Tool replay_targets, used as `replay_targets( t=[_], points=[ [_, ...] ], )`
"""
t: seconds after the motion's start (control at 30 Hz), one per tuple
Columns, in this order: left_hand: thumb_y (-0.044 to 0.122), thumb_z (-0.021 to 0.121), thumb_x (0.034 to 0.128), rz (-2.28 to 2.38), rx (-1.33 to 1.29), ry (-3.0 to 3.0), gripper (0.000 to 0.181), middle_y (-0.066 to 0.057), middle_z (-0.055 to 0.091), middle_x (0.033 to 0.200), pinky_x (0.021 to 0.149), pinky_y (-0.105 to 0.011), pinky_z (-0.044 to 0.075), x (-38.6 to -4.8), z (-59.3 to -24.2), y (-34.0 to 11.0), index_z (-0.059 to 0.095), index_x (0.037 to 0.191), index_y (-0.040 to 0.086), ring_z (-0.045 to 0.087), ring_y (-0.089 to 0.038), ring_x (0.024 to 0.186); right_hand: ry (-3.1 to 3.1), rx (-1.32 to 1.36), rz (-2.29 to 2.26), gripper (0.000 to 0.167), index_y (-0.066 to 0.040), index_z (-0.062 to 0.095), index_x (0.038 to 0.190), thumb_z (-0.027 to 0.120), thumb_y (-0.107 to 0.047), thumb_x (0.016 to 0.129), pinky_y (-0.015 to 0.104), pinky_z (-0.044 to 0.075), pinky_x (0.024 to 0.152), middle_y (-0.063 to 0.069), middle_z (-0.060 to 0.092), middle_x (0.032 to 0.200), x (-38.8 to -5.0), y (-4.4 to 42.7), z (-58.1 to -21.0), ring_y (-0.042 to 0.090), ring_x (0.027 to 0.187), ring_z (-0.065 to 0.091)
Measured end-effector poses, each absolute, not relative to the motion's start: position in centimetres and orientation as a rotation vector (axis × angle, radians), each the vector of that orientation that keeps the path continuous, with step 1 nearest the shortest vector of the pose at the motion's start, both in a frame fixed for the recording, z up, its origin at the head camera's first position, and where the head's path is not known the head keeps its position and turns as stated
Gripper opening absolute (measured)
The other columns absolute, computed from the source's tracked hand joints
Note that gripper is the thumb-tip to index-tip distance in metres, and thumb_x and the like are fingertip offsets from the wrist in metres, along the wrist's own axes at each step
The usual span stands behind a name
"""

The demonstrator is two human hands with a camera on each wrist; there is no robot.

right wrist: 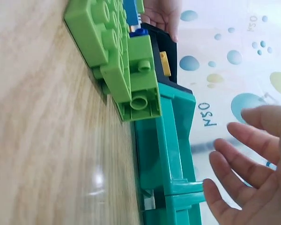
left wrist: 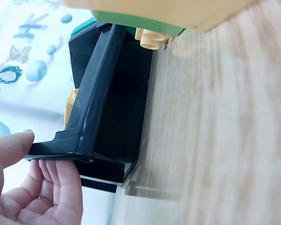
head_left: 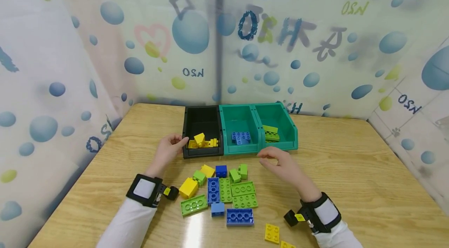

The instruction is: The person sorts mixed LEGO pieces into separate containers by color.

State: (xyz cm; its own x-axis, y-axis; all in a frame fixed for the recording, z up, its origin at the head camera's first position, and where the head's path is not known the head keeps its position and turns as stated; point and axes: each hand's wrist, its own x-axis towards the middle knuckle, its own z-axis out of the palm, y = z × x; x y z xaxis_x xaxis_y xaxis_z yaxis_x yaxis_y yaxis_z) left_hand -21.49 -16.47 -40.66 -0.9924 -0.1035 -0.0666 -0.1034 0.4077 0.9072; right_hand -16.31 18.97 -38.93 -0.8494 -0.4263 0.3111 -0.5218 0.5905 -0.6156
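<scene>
My left hand [head_left: 168, 150] pinches the left side wall of the black bin [head_left: 203, 153]; in the left wrist view the thumb of the left hand [left wrist: 42, 187] lies on one side of the black rim [left wrist: 79, 140] and the fingers on the other. Yellow bricks [head_left: 200, 139] lie inside that bin. My right hand [head_left: 282, 164] is just in front of the right teal bin [head_left: 280, 147], holding nothing; in the right wrist view the right hand [right wrist: 253, 164] has its fingers spread and slightly bent, near the teal bins [right wrist: 171, 140].
The middle teal bin [head_left: 242, 149] holds blue bricks [head_left: 241, 137]; green bricks [head_left: 271, 134] lie in the right one. Before the bins are loose green [head_left: 244, 188], blue [head_left: 240, 217] and yellow bricks [head_left: 188, 187], with a yellow plate [head_left: 272, 233] near the front edge. A patterned curtain hangs behind.
</scene>
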Motion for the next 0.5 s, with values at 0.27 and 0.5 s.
replay_targets(
  t=[0.27, 0.5],
  points=[
    [0.032, 0.057, 0.0950, -1.679, 0.176, -2.651, 0.031, -0.006, 0.049, 0.086, 0.079, -0.031, 0.053, -21.4, -40.5, -16.5, 0.053, 0.099, 0.002, 0.049, -0.018, 0.077, -2.813, 1.069, 0.957, 0.041, -0.009, 0.059, 0.121, 0.069, -0.028, 0.087, 0.043, 0.049, 0.091, 0.004, 0.059, 0.122, -14.7, 17.9, -38.6, 0.024, 0.111, 0.056],
    [0.031, 0.057, 0.0950, -1.690, 0.171, -2.645, 0.029, -0.006, 0.050, 0.086, 0.079, -0.032, 0.053, -21.4, -40.5, -16.4, 0.054, 0.098, 0.002, 0.050, -0.018, 0.076, -2.908, 1.191, 0.915, 0.055, -0.013, 0.057, 0.126, 0.075, -0.036, 0.079, 0.047, 0.045, 0.098, 0.006, 0.054, 0.130, -13.1, 16.9, -38.4, 0.025, 0.118, 0.052]
  ],
)
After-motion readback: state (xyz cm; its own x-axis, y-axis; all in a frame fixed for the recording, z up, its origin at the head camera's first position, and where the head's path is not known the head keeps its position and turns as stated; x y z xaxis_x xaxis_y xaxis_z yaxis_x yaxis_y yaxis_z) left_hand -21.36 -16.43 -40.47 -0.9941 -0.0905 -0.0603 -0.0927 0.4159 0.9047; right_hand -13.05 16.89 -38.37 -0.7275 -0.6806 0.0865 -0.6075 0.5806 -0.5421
